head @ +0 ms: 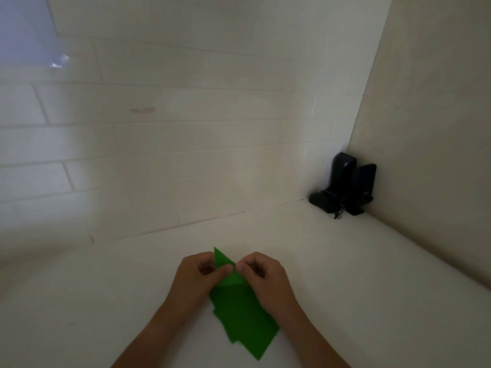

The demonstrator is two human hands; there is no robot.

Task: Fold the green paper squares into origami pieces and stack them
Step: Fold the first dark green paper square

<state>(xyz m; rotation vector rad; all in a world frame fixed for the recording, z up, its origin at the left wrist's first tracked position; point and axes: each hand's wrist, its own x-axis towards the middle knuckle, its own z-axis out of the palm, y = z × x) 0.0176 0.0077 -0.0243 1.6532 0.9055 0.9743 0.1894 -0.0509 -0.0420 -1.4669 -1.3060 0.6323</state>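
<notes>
Pinched from both sides by left hand [199,272] and right hand [261,270]: a folded green paper [225,272] above the white counter [345,261], long axis running near-to-far, sharp tip pointing away (slightly leftward). Beneath, flat green paper squares [244,322].

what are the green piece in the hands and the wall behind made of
Green piece: thin matte paper, going by its sharp crease and flat, dull colour. Wall: probably glazed white tile, with brick-pattern joints and a soft sheen.
</notes>
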